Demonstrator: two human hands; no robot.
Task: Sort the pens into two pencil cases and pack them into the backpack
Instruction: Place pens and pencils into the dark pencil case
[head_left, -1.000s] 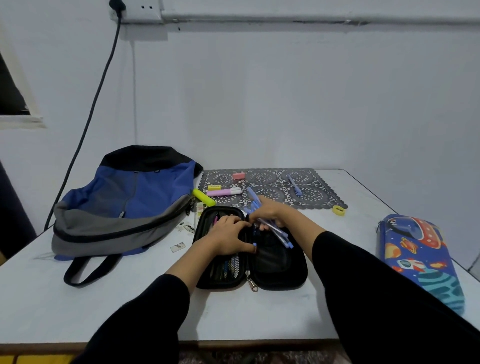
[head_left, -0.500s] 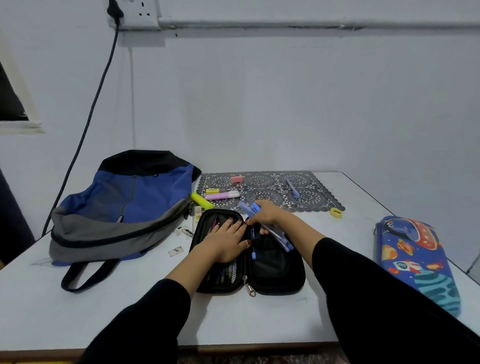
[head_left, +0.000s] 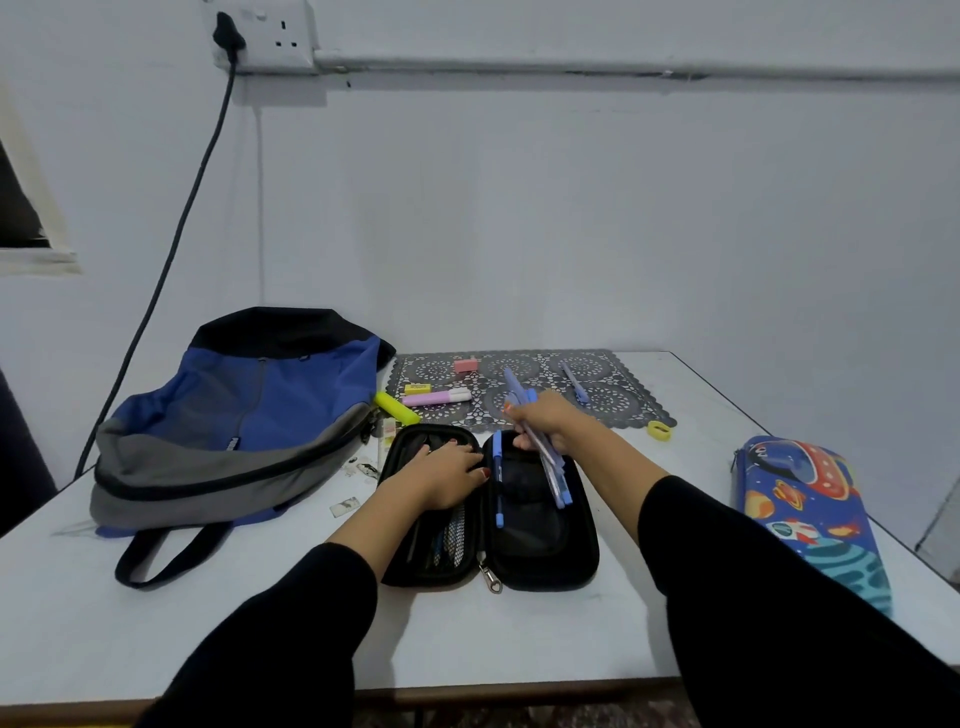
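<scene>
Open black zip-around fabric pencil case (head_left: 582, 564), laid flat on white table (head_left: 156, 623). Left hand (head_left: 447, 470) pressed flat on left half of case, fingers straight and slightly spread, pinning mesh pocket and pens beneath. Right hand (head_left: 545, 422) over far end of right half, fingers curled tight round bundle of blue pens (head_left: 555, 475), lower ends slanted down into right half, not yet released. Single blue pen (head_left: 498, 486) lying along spine of case. Left of case: blue, grey and black fabric backpack (head_left: 244, 415), slumped on its side, opening not discernible. Beyond case: grey lace-pattern placemat (head_left: 631, 415) bearing loose blue pen (head_left: 574, 382), pink highlighter (head_left: 436, 398) and pink eraser (head_left: 466, 365); yellow highlighter (head_left: 397, 408) just beyond far left corner of case. Well to right of case: hard pencil case with rocket-and-planet print (head_left: 810, 514), closed. Judged stage: filling of black case, sorting unfinished, packing not begun. Hazards from here: fanning of bundle on release, with pens rolling off right half onto table; pen on spine trapped in zip on closing; overfilling of one half, hence bulge and jammed zipper; loose pen beyond case overlooked; all pens ending in one case, second case unopened.
</scene>
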